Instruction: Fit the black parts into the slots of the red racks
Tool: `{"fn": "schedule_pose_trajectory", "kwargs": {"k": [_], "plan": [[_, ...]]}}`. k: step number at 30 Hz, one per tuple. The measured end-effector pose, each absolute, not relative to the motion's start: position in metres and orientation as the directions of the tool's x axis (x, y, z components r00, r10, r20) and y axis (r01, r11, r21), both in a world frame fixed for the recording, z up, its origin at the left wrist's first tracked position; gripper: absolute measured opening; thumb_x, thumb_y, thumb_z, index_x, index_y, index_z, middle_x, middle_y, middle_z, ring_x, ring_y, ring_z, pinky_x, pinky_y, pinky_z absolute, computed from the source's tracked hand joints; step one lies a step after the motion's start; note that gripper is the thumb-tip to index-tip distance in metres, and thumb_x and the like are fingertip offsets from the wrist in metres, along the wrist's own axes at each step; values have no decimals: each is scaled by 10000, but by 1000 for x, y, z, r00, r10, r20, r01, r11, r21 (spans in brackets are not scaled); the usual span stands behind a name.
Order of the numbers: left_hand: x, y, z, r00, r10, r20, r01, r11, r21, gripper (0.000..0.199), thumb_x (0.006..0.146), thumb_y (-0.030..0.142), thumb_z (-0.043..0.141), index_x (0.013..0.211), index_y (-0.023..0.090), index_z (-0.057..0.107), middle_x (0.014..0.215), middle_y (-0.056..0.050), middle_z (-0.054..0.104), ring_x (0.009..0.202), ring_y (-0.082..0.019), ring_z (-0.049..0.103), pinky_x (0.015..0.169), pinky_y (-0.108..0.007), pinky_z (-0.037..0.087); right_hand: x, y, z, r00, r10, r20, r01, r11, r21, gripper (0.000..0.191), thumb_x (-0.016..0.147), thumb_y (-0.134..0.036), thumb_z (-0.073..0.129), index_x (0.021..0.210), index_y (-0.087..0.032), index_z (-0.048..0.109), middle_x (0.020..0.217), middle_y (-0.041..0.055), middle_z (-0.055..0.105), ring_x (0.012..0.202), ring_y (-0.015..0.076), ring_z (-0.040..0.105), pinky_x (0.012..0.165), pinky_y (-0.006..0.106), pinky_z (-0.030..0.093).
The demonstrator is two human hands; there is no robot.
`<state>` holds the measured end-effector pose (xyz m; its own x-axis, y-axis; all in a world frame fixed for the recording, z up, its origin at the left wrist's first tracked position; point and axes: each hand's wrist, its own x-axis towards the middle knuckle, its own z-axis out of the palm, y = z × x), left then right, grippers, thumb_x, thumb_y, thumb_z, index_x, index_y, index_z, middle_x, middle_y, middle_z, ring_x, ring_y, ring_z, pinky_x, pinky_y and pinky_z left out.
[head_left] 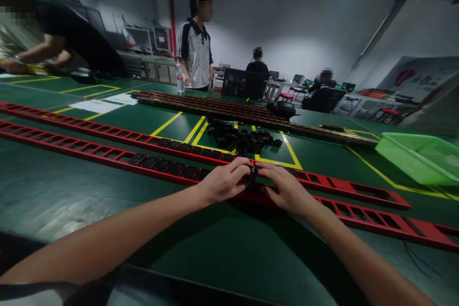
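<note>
Two long red slotted frames, a near one (362, 213) and a far one (337, 184), lie side by side across the green table. Square black parts (148, 161) fill several slots of the near frame, left of my hands. My left hand (226, 180) is closed, its thumb and fingers pinching a small black part (253, 171) over the near frame. From the other side, my right hand (289, 189) has its bent fingers against the same part, with the thumb lower by the frame. My fingers hide most of this part and the slots beneath it.
A heap of loose black parts (244, 137) lies beyond the frames. Behind it are long brown strips (201, 105) with a black object (281, 109) on them. A green basket (418, 158) stands at right, paper sheets (96, 105) at left. Other people (195, 52) are around.
</note>
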<state>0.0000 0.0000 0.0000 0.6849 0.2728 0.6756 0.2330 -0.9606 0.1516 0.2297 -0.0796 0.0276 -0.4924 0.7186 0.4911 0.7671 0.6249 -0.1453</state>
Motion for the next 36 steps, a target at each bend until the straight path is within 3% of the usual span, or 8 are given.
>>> {"fn": "schedule_pose_trajectory", "kwargs": {"k": [5,11,18,21,24,29,33,36], "plan": [[2,-1,-5,765,167,621,224,-975,-13,161,887,198,549,1037,206,493,1158,-87,580,1038,-212,617,821,-319,562,221,-85,26,-526,708,471,721,665,-194,383,814,-111,584,1177,-234,585,1292,122,625,1164,260,606,943,468,527],[3,-1,-5,799,145,584,218,-974,-56,150,906,254,561,1037,195,517,1120,-89,592,1039,-222,586,878,-334,521,217,-86,23,-561,686,464,714,684,-149,250,851,-160,587,1094,-215,601,1230,138,647,1136,268,619,921,453,537],[0,1,9,830,175,530,257,-963,-86,589,878,219,578,1419,220,343,1196,-104,567,1092,-248,554,920,-373,478,221,-83,24,-509,718,475,755,637,-154,324,835,-143,573,1148,-223,595,1171,113,668,1068,259,643,894,445,558],[-14,27,25,819,227,526,338,-933,-123,464,878,249,607,1321,215,472,1176,-116,559,1086,-272,541,910,-409,464,232,-79,26,-450,736,506,796,587,-145,308,882,-210,565,1188,-231,585,1233,115,654,1146,273,622,959,491,532],[-42,71,41,731,340,591,452,-891,-46,361,835,218,656,1180,202,554,1113,-89,561,1058,-261,533,919,-411,458,245,-74,27,-388,758,524,825,540,-169,282,904,-255,562,1184,-242,591,1238,108,657,1150,273,627,970,501,532],[-119,142,49,516,596,615,631,-750,198,325,787,232,650,1097,169,575,1062,-70,577,1002,-234,561,933,-391,472,259,-67,25,-344,778,525,838,507,-202,233,922,-289,533,1140,-231,594,1208,109,664,1122,266,642,954,485,545],[-190,164,34,431,690,582,711,-657,253,486,769,236,585,1245,146,558,1100,-95,568,1045,-249,561,967,-406,467,263,-64,21,-332,793,511,842,493,-218,238,926,-308,523,1139,-230,594,1212,107,661,1120,266,640,964,485,535],[-227,167,20,371,740,561,763,-588,269,414,812,305,528,1190,179,642,1035,-86,585,990,-234,581,955,-389,478,265,-62,20,-314,807,500,845,478,-241,252,924,-323,524,1146,-230,601,1222,106,659,1133,269,632,976,485,526]]}}
